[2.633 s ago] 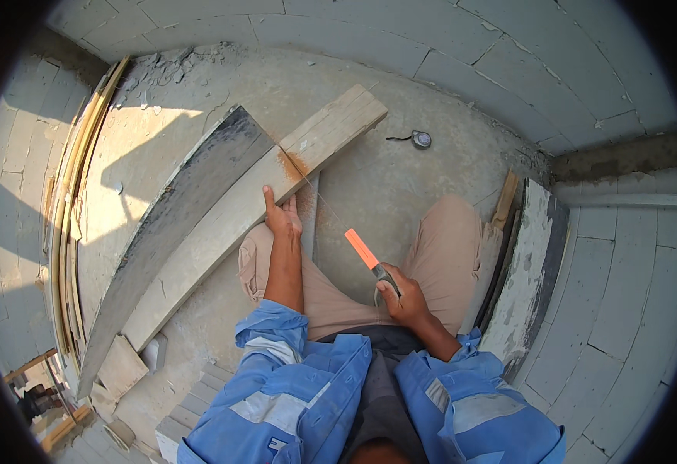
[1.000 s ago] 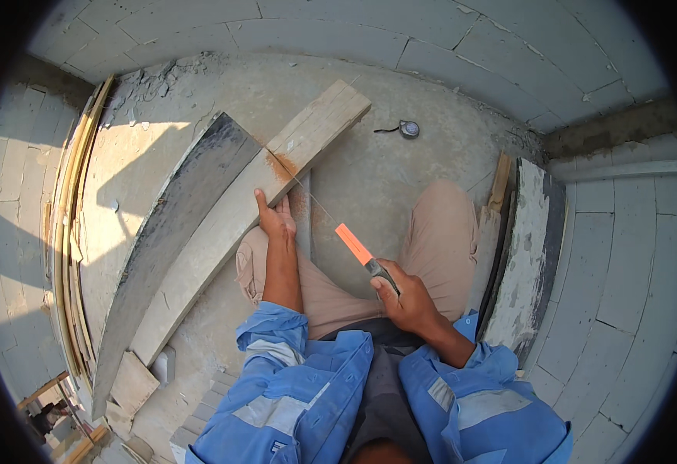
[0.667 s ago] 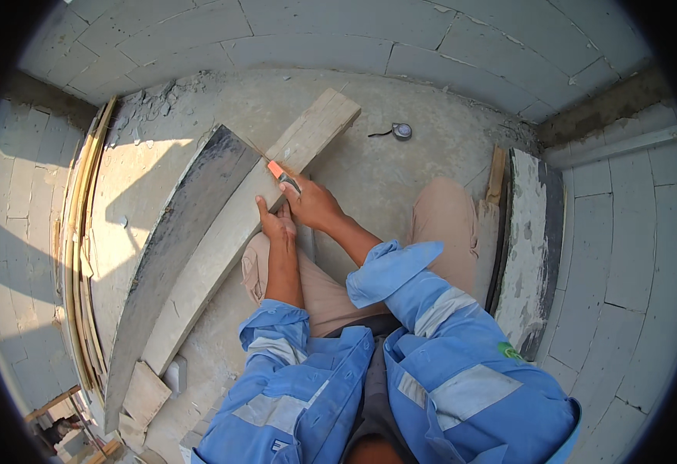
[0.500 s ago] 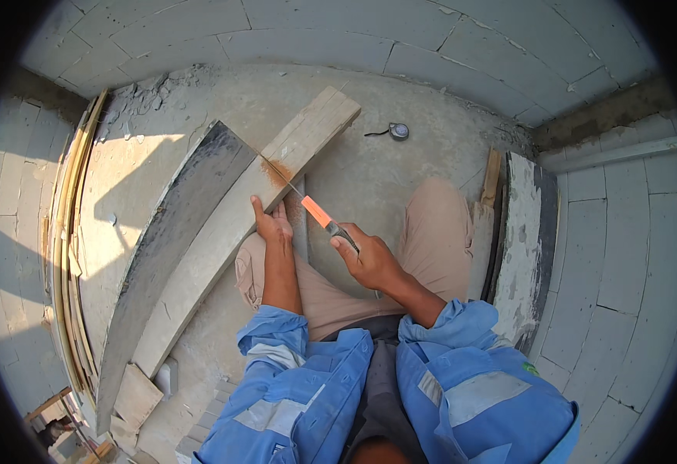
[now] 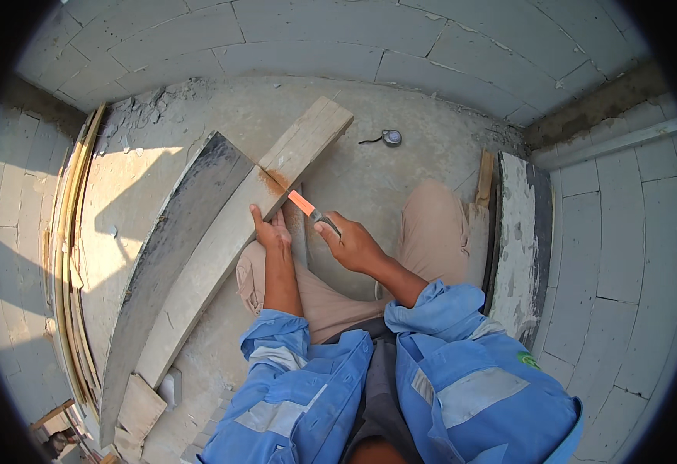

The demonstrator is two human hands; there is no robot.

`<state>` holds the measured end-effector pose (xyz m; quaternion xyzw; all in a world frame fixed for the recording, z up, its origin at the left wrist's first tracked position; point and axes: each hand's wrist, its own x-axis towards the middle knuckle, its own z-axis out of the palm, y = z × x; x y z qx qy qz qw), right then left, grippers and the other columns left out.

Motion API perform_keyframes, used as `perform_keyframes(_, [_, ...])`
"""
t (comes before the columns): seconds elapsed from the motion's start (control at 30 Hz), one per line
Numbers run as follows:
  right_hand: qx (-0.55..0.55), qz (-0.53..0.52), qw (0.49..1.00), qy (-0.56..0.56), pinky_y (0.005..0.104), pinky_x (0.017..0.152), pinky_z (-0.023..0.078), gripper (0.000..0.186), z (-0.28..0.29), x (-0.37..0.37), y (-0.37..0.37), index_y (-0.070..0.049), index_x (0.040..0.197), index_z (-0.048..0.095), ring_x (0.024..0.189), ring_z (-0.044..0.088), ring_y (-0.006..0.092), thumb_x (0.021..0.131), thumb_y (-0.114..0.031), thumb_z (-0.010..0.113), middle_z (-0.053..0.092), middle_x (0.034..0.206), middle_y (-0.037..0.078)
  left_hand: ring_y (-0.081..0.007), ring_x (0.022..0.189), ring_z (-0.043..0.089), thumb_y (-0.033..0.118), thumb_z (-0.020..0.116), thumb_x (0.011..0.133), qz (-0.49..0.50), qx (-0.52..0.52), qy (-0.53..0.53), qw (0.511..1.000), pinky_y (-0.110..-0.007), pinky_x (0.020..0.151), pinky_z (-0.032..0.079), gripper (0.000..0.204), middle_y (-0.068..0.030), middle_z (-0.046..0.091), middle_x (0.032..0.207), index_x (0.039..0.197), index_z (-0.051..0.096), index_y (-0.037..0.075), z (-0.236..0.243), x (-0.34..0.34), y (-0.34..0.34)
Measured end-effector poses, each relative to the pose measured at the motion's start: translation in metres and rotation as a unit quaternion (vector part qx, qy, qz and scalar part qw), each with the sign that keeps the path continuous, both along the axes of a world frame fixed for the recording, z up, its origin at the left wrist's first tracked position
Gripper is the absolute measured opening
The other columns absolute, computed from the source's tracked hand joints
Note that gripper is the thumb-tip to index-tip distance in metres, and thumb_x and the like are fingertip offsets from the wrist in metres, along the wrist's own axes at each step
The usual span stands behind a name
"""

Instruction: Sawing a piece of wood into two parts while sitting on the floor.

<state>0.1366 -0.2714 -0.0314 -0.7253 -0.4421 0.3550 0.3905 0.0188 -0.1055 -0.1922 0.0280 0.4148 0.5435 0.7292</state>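
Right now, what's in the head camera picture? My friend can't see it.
A person's right hand grips an orange-handled saw set across a long pale beam sprinkled with orange-brown dust, while the left hand holds the beam's near edge. A dark curved board lies left of the beam, and a tape measure sits on the floor.

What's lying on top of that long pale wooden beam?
Reddish-brown sawdust and the thin blade of an orange-handled handsaw. The beam's surface beneath the sawdust is hidden.

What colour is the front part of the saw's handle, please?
The front part of the handle is bright orange, seen best in the head view.
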Motion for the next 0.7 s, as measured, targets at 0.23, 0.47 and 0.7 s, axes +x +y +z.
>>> perform_keyframes(0.23, [-0.025,-0.013,1.000,-0.012,0.0442,0.068,0.049,0.043,0.015,0.003,-0.015,-0.004,0.128,0.056,0.074,0.064,0.0393,0.101,-0.037,0.051,0.064,0.077,0.022,-0.0296,0.126,0.053,0.039,0.069,0.093,0.004,-0.029,0.031,0.999,-0.041,0.111,0.043,0.063,-0.0146,0.053,0.137,0.139,0.045,0.003,0.015,0.016,-0.004])
perform_keyframes(0.47, [0.010,-0.033,0.999,-0.021,0.0518,0.077,0.050,0.046,-0.030,0.018,0.074,-0.002,0.124,0.057,0.088,0.064,0.0483,0.101,-0.041,0.049,0.067,0.093,0.029,-0.0298,0.126,0.052,0.037,0.066,0.095,-0.054,-0.020,-0.028,0.998,-0.041,0.112,0.042,0.061,-0.0150,0.052,0.137,0.139,0.044,0.001,-0.009,0.019,-0.011])
perform_keyframes(0.7, [0.004,-0.013,1.000,0.023,0.0504,0.065,0.048,0.039,0.039,-0.002,-0.068,-0.003,0.125,0.053,0.078,0.065,0.0472,0.100,-0.033,0.054,0.066,0.083,0.026,-0.0287,0.127,0.051,0.039,0.066,0.095,0.003,-0.028,0.028,0.999,-0.039,0.114,0.039,0.060,-0.0140,0.051,0.138,0.139,0.045,0.004,0.017,0.017,-0.006])
